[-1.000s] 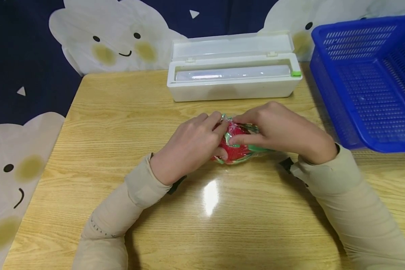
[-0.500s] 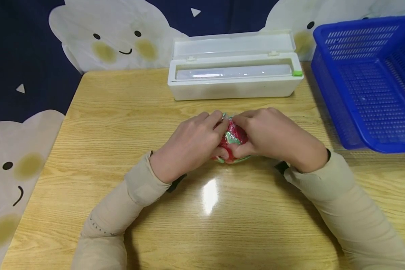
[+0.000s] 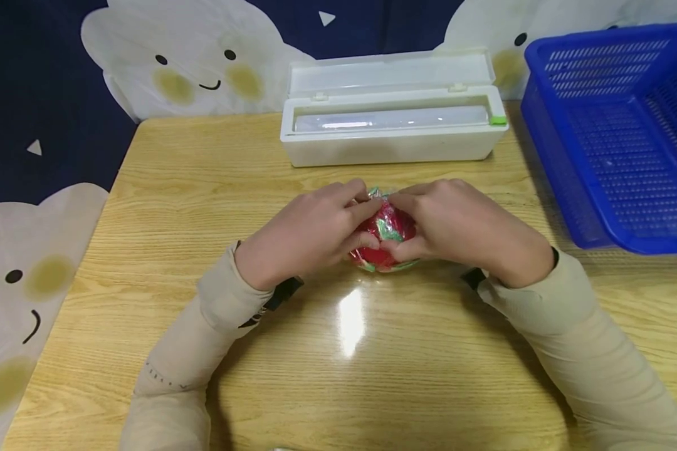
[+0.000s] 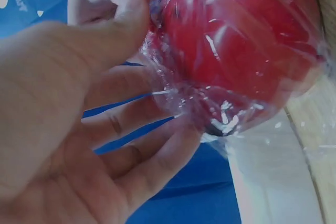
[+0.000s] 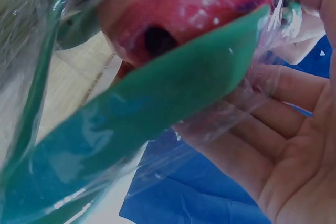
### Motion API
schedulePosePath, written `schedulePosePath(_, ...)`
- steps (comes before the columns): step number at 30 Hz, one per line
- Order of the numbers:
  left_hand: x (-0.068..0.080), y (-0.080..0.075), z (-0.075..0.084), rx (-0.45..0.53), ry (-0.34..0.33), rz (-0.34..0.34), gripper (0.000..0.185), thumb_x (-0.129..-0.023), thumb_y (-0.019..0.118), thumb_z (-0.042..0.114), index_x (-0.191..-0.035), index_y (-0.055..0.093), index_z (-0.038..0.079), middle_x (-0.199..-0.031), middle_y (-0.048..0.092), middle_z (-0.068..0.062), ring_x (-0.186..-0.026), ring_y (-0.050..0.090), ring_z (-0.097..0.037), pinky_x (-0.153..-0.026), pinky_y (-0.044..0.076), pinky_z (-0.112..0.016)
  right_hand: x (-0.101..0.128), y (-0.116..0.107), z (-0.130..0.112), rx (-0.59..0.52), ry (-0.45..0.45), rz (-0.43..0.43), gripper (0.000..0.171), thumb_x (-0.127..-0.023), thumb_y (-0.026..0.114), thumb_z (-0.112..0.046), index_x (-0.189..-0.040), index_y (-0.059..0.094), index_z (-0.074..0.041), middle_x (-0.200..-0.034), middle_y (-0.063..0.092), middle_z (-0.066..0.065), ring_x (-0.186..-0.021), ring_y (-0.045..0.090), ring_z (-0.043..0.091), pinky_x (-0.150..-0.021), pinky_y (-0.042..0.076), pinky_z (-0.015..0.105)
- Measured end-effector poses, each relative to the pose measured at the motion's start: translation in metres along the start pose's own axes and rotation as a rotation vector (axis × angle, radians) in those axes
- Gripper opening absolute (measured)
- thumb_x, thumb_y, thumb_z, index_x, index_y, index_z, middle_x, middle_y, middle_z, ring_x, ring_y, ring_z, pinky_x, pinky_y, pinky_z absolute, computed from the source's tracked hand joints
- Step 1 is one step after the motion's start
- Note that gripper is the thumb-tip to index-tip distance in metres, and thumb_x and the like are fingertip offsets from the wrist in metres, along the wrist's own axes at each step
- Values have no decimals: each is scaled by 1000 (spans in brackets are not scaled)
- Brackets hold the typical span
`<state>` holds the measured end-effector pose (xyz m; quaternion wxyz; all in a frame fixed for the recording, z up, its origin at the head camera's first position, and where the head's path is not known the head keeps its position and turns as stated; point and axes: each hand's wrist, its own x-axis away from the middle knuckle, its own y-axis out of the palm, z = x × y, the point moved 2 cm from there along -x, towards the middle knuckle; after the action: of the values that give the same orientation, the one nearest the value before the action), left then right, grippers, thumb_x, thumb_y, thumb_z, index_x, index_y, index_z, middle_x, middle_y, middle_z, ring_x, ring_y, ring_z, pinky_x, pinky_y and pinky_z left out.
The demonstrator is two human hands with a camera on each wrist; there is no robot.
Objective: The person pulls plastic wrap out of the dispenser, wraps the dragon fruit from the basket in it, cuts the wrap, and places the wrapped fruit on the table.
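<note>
Hands meet over the wrapped red fruit [image 3: 385, 238] at mid-tabletop [image 3: 203, 188]: your left hand [image 3: 304, 235] cups its left side, your right hand [image 3: 457, 225] pinches film on its right, both equally near, fingers curled around it.

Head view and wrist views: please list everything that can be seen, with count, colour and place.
fruit: 1, red with green leaves, wrapped in clear film, table centre, between both hands
dispenser: 1, white, lid open, film roll inside, far side of table
basket: 1, blue, right edge of table
table: 1, light wood, under everything
backdrop: 1, dark blue with white smiling clouds, behind and left of table
sleeves: 2, beige, on both forearms
left hand: 1, grips the fruit's left side
right hand: 1, grips the fruit's right side
</note>
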<state>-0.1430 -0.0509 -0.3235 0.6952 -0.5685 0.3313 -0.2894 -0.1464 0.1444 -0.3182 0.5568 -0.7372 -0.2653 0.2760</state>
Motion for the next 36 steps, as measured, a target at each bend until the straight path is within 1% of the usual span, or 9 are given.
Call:
schedulePosePath(2,-1,0,-2,21,1,8,56,-98,65,46,-136,66,5,-104,59,-7,-86,58,-18,-72,58,-29,1,-1,2,-10,2,-11,32,-87,80,-41,-89,68,-10,-72,60,-3,-58,50,9,-55,47,26)
schedulePosePath(4,-3,1,-3,37,-1,22,55,-96,67,46,-134,68,5,-102,60,-7,-83,58,-18,-71,57,-28,2,-3,4,-24,9,-25,40,-88,81,-45,-101,74,-8,-81,70,-2,-64,58,8,-60,55,28)
schedulePosePath(6,-4,2,-5,64,-6,31,53,-95,70,44,-131,70,5,-102,61,-7,-82,58,-17,-71,56,-27,3,-6,7,-35,29,-45,53,-87,81,-50,-115,75,-6,-92,76,1,-72,66,10,-68,61,32)
schedulePosePath(9,-4,2,-7,105,-15,40,51,-94,72,42,-129,71,5,-102,62,-7,-81,59,-16,-72,56,-26,6,-10,13,-32,68,-58,78,-81,81,-57,-132,68,-1,-116,78,12,-93,77,21,-84,65,41)
schedulePosePath(13,-4,2,-8,135,-24,39,51,-93,73,42,-128,72,5,-101,61,-6,-79,58,-16,-71,55,-26,6,-10,20,-57,96,-85,100,-75,79,-64,-144,56,4,-136,68,22,-118,72,34,-97,61,50)
schedulePosePath(16,-4,2,-8,142,-30,37,50,-92,74,42,-128,72,6,-101,61,-6,-80,58,-16,-71,55,-26,2,-4,25,-114,104,-137,107,-74,78,-67,-149,50,4,-143,63,22,-127,67,35,-104,58,51)
schedulePosePath(21,-4,1,-8,143,-38,27,51,-93,73,42,-128,72,6,-101,60,-6,-81,57,-15,-71,55,-25,-1,3,30,-169,101,-180,104,-75,81,-65,-151,50,0,-149,59,20,-134,62,36,-110,54,52)
schedulePosePath(28,-5,1,-8,145,-42,23,53,-92,72,43,-130,71,6,-102,60,-6,-82,57,-16,-73,55,-26,-2,9,35,-224,97,-168,86,-77,83,-63,-141,61,-10,-133,68,8,-116,68,22,-97,60,44)
schedulePosePath(36,-4,3,-10,183,-31,32,51,-93,73,40,-130,71,5,-103,61,-6,-83,59,-15,-73,56,-26,-3,13,39,-217,96,-165,82,-77,84,-61,-139,63,-11,-128,70,4,-112,69,19,-94,60,40)
